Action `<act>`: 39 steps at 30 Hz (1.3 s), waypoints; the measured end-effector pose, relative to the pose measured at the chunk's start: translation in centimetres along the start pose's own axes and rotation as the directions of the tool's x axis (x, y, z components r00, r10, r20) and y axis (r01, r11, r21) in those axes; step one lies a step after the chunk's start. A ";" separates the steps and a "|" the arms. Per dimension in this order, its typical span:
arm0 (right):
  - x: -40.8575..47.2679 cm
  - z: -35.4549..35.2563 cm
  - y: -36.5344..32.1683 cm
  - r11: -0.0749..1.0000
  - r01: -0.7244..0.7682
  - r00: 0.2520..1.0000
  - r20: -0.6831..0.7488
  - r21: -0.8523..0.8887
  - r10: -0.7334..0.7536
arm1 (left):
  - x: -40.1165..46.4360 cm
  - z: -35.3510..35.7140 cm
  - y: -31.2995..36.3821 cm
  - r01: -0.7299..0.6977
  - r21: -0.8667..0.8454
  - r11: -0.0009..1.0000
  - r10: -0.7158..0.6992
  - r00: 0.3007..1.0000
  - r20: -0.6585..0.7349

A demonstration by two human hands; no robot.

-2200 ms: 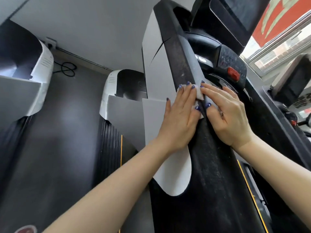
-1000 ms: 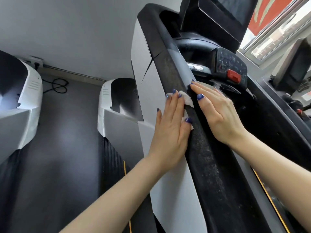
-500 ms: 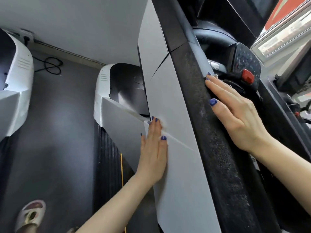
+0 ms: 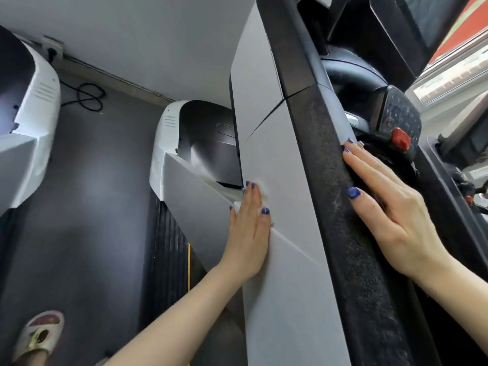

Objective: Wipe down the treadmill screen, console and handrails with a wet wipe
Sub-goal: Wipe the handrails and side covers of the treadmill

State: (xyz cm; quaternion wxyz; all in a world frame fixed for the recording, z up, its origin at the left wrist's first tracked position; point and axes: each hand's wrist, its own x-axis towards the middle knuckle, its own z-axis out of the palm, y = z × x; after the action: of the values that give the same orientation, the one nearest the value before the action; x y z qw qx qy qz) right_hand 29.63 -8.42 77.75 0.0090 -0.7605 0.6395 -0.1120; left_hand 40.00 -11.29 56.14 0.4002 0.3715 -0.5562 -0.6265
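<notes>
Left hand [image 4: 249,231] lies flat with straight fingers, pressing the wet wipe [image 4: 263,192] against the grey side panel [image 4: 285,196]; only the wipe's edge shows at the fingertips. Right hand [image 4: 390,204] rests open, fingers together, on the black handrail [image 4: 332,180] just right of that panel.

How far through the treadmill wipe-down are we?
Done: can't tell. In hand: left hand presses the wet wipe flat on the grey side panel; right hand rests on the black handrail. No hand at the screen or keypad.

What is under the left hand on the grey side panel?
Under the left hand, a white wet wipe peeks out beside the fingertips, against the grey panel. The rest is covered.
</notes>
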 end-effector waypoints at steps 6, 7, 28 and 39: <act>0.0 0.0 0.0 1.000 0.003 1.000 -0.009 0.015 -0.003 | -1.4 0.4 -0.3 -0.098 0.028 0.995 0.098 0.995 -0.004; 0.0 0.0 0.0 1.000 0.003 1.000 -0.010 0.020 -0.003 | -1.0 0.3 -0.5 -0.099 0.018 0.995 0.099 0.995 -0.009; 0.1 0.1 -0.2 0.999 -0.009 1.000 -0.012 0.030 0.009 | 2.8 -0.2 1.5 -0.184 -0.021 0.983 0.183 0.981 -0.058; 0.0 0.1 -0.3 1.000 -0.027 1.000 -0.012 -0.006 0.027 | 3.4 -0.4 2.6 -0.231 -0.033 0.972 0.229 0.972 -0.051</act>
State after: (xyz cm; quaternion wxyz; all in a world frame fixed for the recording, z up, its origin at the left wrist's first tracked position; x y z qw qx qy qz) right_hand 29.91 -8.35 77.72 0.0042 -0.7511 0.6502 -0.1143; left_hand 39.28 -14.69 58.62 0.4900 0.3113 -0.5738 -0.5777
